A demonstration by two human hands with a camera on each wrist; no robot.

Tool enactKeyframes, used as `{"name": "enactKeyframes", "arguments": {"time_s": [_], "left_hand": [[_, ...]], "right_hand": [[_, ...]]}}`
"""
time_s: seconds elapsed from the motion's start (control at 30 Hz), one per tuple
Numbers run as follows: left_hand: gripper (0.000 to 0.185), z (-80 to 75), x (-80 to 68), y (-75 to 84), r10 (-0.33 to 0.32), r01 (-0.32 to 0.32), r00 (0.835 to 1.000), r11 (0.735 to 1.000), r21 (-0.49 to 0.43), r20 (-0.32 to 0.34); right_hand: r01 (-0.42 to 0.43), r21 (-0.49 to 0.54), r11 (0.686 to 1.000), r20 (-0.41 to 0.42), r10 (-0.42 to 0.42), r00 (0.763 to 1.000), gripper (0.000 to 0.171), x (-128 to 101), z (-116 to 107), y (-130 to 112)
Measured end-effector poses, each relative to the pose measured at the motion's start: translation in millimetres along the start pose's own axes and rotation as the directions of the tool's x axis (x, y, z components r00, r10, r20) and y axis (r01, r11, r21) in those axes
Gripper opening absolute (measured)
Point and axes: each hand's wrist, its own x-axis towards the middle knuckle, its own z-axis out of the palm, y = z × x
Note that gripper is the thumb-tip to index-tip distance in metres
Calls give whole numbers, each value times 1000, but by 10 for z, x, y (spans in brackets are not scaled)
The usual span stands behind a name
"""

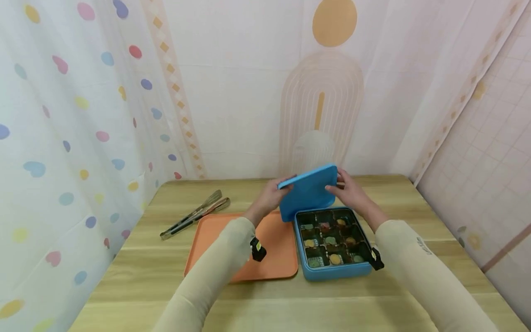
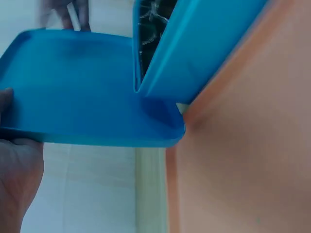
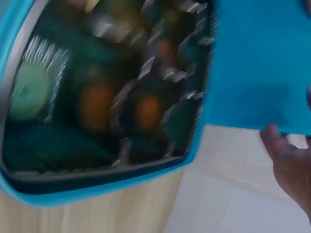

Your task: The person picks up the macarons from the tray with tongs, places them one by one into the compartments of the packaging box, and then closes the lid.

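Observation:
A blue lid [image 1: 309,193] is tilted up behind the blue box [image 1: 338,273], its lower left corner beside the box. My left hand [image 1: 271,196] grips the lid's left edge, with the thumb showing on its inner face in the left wrist view. At the opposite edge my right hand [image 1: 350,191] holds the lid, thumb in front and fingers partly hidden behind. The uncovered box has a dark divided insert [image 1: 335,240] with several small round pieces, some green, some yellow or orange, in its compartments. Motion blurs them in the right wrist view.
An orange tray [image 1: 275,258] lies directly left of the box, partly under my left forearm. Metal tongs [image 1: 195,216] with dark handles rest at the tray's upper left. All stand on a wooden table [image 1: 137,276], with curtains behind it and at the sides.

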Motion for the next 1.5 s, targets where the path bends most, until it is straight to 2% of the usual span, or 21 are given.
{"name": "enactKeyframes", "arguments": {"time_s": [0.17,0.4,0.57,0.7,0.8,0.9,1.03,1.17,1.33,1.5], "left_hand": [[37,28,45,15,-25,25,999,1000,8,-28],[35,-76,107,124,-22,22,996,1000,-2,-87],[37,-131,120,109,-4,1,990,1000,-22,-144],[30,-147,96,33,-17,17,989,1000,-3,-148],[31,-151,56,-8,-34,34,984,999,-6,-175],[34,-156,21,-26,-49,47,968,999,-14,-247],[24,-162,-1,-11,-66,64,929,998,-19,-364],[20,-160,4,26,-82,78,902,997,-26,-424],[20,-158,8,44,-86,95,894,995,-1,-440],[23,-163,-6,32,-81,91,879,996,-2,-471]], "right_hand": [[-1,-4,1000,-113,0,994,50,17,12,93],[35,41,999,-270,-23,963,39,55,-12,41],[22,32,999,-307,-12,952,40,65,13,-43],[12,30,999,-339,-1,941,40,67,28,-81],[17,42,999,-372,0,928,40,69,29,-94],[23,58,998,-404,2,915,40,73,24,-109],[31,81,996,-444,8,896,39,75,23,-140],[33,105,994,-459,19,888,38,69,23,-166],[27,181,983,-433,55,900,40,74,8,-152],[46,230,972,-358,41,933,48,54,-1,-159]]}}
